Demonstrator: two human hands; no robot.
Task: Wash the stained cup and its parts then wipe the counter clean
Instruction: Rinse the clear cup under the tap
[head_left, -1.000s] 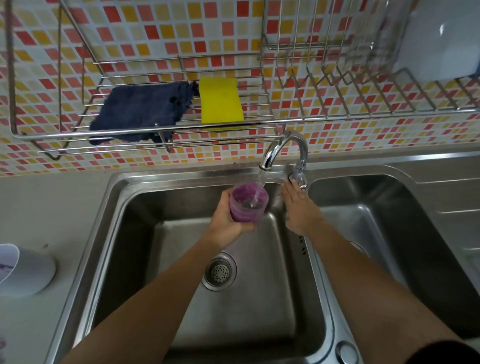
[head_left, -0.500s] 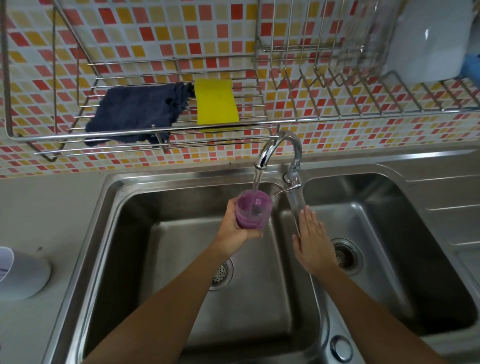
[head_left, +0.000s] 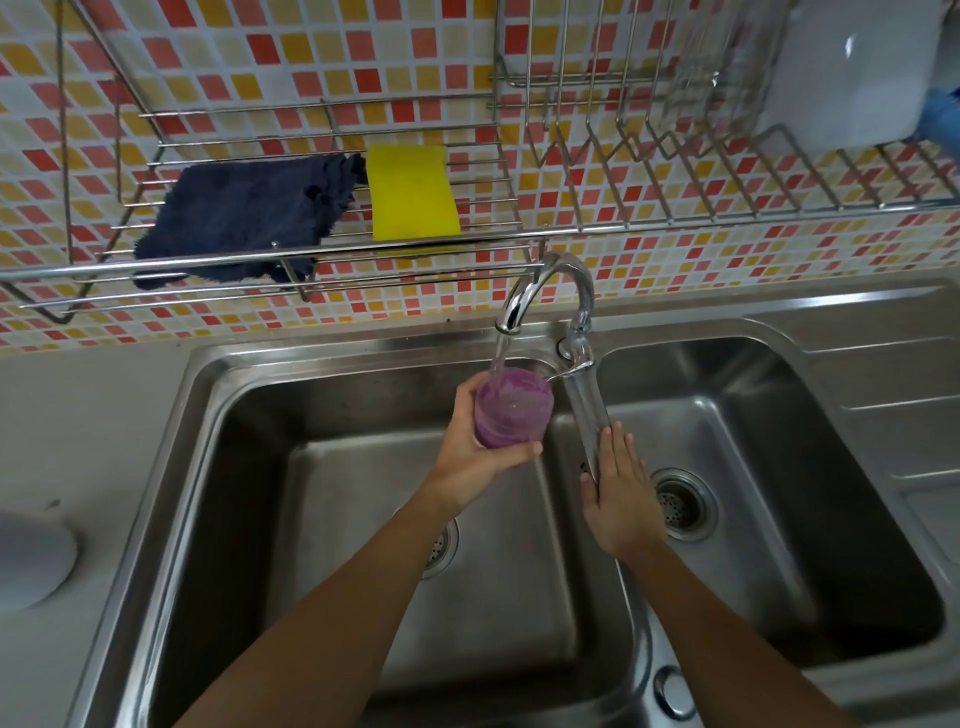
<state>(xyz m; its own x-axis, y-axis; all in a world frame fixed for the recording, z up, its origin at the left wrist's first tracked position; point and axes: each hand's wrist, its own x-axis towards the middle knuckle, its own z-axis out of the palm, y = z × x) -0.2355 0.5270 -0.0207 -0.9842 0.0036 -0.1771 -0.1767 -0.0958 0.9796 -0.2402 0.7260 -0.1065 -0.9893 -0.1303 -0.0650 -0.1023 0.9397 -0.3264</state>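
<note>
- Background: a wall of red, orange and yellow mosaic tiles (head_left: 291, 62) behind a steel double sink (head_left: 218, 415) set in a grey worktop (head_left: 78, 415).
- A wire rack (head_left: 311, 244) hangs on the wall above the sink. A dark blue cloth (head_left: 244, 213) lies on its left part; a yellow sponge (head_left: 413, 195) lies just beside the cloth, to its right.
- The right part of the rack carries a white container (head_left: 852, 67) at the far right corner.
- The tap (head_left: 550, 280) stands at the back edge of the sink, over the divider between the two basins. Water (head_left: 497, 358) runs from its spout.
- The left hand (head_left: 478, 452) holds the cup (head_left: 511, 410) upright over the left basin, under the spout. Grip state: fingers wrapped around the cup wall, thumb on the near side.
- The cup is stained purple inside; the water stream falls into it.
- The right hand (head_left: 621, 493) lies flat over the divider, below the tap lever (head_left: 584, 405). Grip state: fingers straight and together, holding nothing.
- A white rounded object (head_left: 31, 561) rests on the worktop at the left edge, partly out of view.
</note>
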